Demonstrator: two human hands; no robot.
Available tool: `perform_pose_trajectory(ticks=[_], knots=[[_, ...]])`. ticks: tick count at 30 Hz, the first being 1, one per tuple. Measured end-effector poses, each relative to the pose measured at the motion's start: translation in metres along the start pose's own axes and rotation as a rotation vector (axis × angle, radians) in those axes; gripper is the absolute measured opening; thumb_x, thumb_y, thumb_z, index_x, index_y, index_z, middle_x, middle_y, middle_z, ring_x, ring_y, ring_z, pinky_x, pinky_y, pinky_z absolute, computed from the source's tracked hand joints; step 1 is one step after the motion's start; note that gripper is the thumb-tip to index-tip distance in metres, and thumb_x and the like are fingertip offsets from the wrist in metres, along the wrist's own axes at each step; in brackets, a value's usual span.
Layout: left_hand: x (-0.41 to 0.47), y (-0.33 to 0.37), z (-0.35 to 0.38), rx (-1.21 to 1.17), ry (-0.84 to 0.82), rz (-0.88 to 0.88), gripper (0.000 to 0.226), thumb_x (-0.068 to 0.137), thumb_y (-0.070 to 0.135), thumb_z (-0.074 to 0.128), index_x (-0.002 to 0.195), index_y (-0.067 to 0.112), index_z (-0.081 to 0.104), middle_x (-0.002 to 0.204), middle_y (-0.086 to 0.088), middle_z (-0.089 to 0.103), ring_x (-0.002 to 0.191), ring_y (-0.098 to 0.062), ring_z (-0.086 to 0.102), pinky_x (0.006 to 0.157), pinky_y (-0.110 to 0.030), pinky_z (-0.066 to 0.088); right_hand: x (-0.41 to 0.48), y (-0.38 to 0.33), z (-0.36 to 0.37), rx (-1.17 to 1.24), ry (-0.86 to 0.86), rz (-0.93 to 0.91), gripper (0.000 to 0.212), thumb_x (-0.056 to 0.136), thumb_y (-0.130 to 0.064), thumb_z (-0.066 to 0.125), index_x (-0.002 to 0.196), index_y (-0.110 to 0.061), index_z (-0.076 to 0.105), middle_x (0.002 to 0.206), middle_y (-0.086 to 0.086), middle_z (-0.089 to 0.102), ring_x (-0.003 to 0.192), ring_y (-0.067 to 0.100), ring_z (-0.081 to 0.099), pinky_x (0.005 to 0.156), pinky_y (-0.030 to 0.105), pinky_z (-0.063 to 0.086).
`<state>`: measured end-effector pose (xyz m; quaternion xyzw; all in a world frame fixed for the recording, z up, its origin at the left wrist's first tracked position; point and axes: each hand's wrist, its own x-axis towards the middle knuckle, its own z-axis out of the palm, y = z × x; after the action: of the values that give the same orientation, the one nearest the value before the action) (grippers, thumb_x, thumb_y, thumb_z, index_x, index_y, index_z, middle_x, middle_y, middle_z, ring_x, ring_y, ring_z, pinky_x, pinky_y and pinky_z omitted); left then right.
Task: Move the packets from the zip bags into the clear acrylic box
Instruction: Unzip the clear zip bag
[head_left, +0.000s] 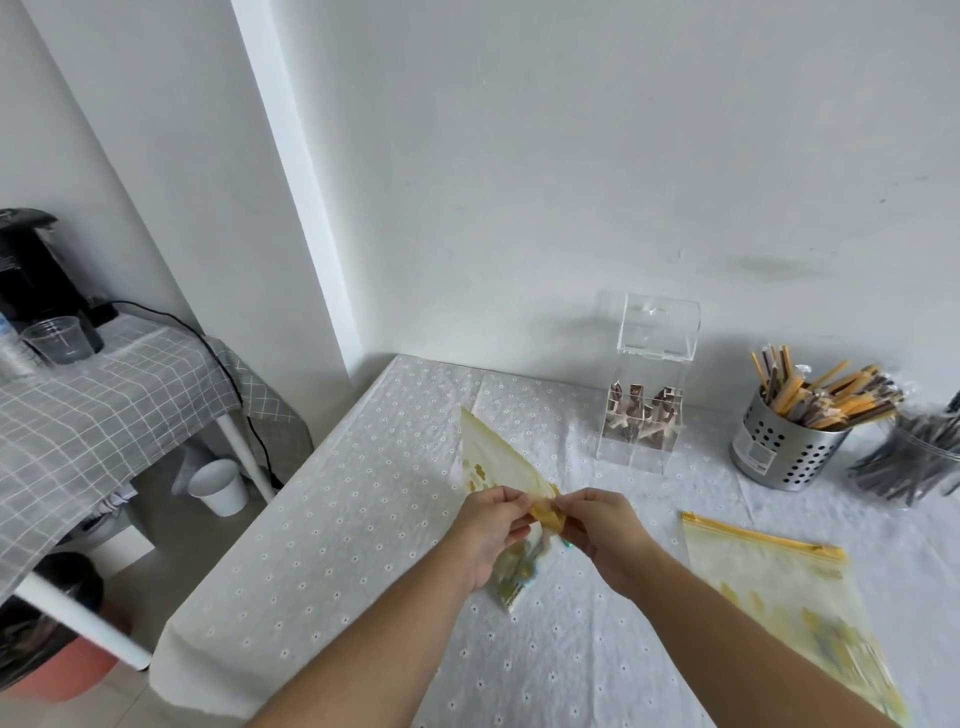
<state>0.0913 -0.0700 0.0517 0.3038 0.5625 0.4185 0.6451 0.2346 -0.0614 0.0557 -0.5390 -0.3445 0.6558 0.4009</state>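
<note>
Both hands hold one yellowish zip bag (491, 457) above the table's middle. My left hand (491, 530) and my right hand (602, 535) pinch its yellow zip edge from either side, close together. The bag's lower part hangs under my left hand with pale packets inside, blurred. A second zip bag (779, 592) with a yellow zip strip lies flat on the cloth at the right, with yellowish packets inside. The clear acrylic box (644, 384) stands upright near the back wall, with several brown packets in its lower part.
A perforated metal holder (779, 447) full of yellow and brown sticks stands right of the box, and a dark container (914, 467) of dark sticks sits at the far right. The table edge (291, 499) drops off at the left. A side table with a black machine (31, 280) lies beyond.
</note>
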Motion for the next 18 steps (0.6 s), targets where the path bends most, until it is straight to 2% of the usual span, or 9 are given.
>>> perform_pose_trajectory(ticks=[2,3,6,9,11,13,16,18], knots=[[-0.002,0.004,-0.002,-0.004,-0.042,-0.007,0.019,0.093,0.004,0.053,0.076,0.01,0.057,0.079,-0.004,0.069,0.074,-0.011,0.066,0.071,-0.023,0.05,0.0,-0.003,-0.001,0.097,0.024,0.055,0.013,0.09,0.006,0.05,0.081,0.01,0.06,0.076,0.019,0.065,0.064,0.022,0.064,0.054,0.022,0.055],[-0.002,0.005,-0.005,0.036,-0.068,-0.001,0.018,0.093,0.005,0.053,0.077,0.011,0.057,0.079,-0.002,0.069,0.073,-0.01,0.067,0.072,-0.023,0.05,0.0,-0.005,-0.001,0.069,0.034,0.057,0.014,0.089,0.006,0.051,0.079,0.008,0.06,0.075,0.019,0.065,0.063,0.022,0.064,0.056,0.024,0.056],[-0.002,0.012,-0.013,0.25,-0.124,0.048,0.016,0.093,0.008,0.055,0.078,0.013,0.059,0.08,-0.002,0.068,0.068,-0.004,0.066,0.075,-0.022,0.048,-0.001,-0.007,0.004,-0.224,0.023,-0.025,0.009,0.086,-0.002,0.056,0.077,0.001,0.057,0.074,0.014,0.065,0.061,0.02,0.065,0.055,0.027,0.055],[-0.002,0.016,-0.016,0.367,-0.147,0.097,0.016,0.092,0.008,0.056,0.078,0.014,0.059,0.078,-0.001,0.067,0.062,0.0,0.064,0.066,-0.016,0.045,0.001,-0.012,0.011,-0.474,0.052,-0.176,0.008,0.083,-0.01,0.065,0.084,-0.002,0.064,0.074,0.007,0.068,0.061,0.014,0.065,0.053,0.024,0.054],[-0.006,0.019,-0.012,0.419,-0.161,0.115,0.014,0.092,0.009,0.057,0.079,0.013,0.058,0.076,0.0,0.066,0.058,0.004,0.062,0.061,-0.014,0.042,0.003,-0.019,0.013,-0.614,0.102,-0.27,0.008,0.081,-0.013,0.068,0.079,-0.005,0.069,0.07,0.004,0.068,0.056,0.011,0.062,0.055,0.023,0.052],[-0.006,0.019,-0.01,0.467,-0.15,0.133,0.011,0.09,0.011,0.06,0.079,0.014,0.059,0.082,-0.003,0.068,0.063,0.001,0.062,0.061,-0.016,0.042,0.005,-0.026,0.013,-0.715,0.116,-0.306,0.01,0.081,-0.012,0.068,0.075,-0.004,0.069,0.067,0.005,0.068,0.053,0.011,0.06,0.055,0.024,0.053],[-0.007,0.024,-0.018,0.469,-0.048,0.153,0.016,0.087,0.012,0.061,0.073,0.018,0.057,0.092,-0.004,0.071,0.074,-0.006,0.066,0.063,-0.021,0.043,0.009,-0.032,0.009,-0.788,0.152,-0.3,0.012,0.082,-0.008,0.064,0.076,0.001,0.068,0.07,0.011,0.069,0.056,0.018,0.062,0.065,0.036,0.059],[-0.008,0.029,-0.028,0.444,0.007,0.132,0.019,0.088,0.013,0.06,0.071,0.019,0.056,0.091,-0.001,0.071,0.079,-0.008,0.067,0.064,-0.024,0.043,0.011,-0.034,-0.001,-0.796,0.194,-0.282,0.012,0.083,-0.007,0.062,0.077,0.002,0.067,0.071,0.012,0.069,0.057,0.019,0.062,0.068,0.04,0.06]])
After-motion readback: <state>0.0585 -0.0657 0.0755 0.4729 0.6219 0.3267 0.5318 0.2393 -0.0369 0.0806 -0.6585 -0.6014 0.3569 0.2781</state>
